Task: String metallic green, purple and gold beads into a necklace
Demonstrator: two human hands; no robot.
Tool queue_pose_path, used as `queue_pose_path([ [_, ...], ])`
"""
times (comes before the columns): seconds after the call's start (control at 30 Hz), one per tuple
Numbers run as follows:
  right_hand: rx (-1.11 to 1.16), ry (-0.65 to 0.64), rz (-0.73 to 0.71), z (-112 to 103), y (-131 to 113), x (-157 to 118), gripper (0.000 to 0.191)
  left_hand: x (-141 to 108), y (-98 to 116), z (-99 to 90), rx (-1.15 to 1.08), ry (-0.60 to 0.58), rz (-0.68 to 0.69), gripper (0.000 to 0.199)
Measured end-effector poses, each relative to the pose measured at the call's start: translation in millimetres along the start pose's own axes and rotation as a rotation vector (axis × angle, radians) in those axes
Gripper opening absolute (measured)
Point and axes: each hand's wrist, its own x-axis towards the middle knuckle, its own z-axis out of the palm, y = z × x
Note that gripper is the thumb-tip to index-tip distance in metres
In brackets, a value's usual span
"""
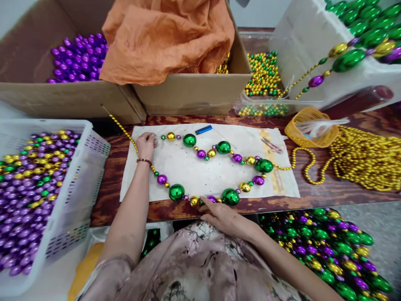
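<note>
A strand of green, gold and purple beads (230,196) lies in a loop on a white cloth (188,175). At the strand's upper left end, my left hand (145,144) is closed, fingertips pinched on its thin string. A chain of small gold beads (120,128) passes by my left wrist and joins the lower part of the loop. Along the near edge of the cloth, my right hand (219,215) rests with its index finger stretched out, touching small beads between a gold and a purple one. Its other fingers are partly hidden.
A blue bar-shaped piece (204,129) and small snips (271,145) lie on the cloth. At left stands a white crate (70,200) of beads; cardboard boxes (191,94) are behind. To the right are a yellow basket (311,129) and piled gold chain (366,159).
</note>
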Motion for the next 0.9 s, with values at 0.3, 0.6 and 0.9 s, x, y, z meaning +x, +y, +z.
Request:
queue_pose_path([
  [0.3, -0.145, 0.021, 0.050, -9.0, -6.5, -13.1, 0.043, 0.1, 2.6, 0.0, 0.031, 0.016, 0.002, 0.012],
  [0.6, -0.092, 0.023, 0.049, -1.9, -9.1, -17.8, 0.042, 1.3, 5.3, 0.1, 0.047, 0.022, -0.052, 0.014],
  [0.9, 0.012, 0.700, 0.294, -47.1, 60.0, -53.2, 0.039, 2.8, 6.8, -0.3, 0.054, 0.068, -0.036, 0.014],
])
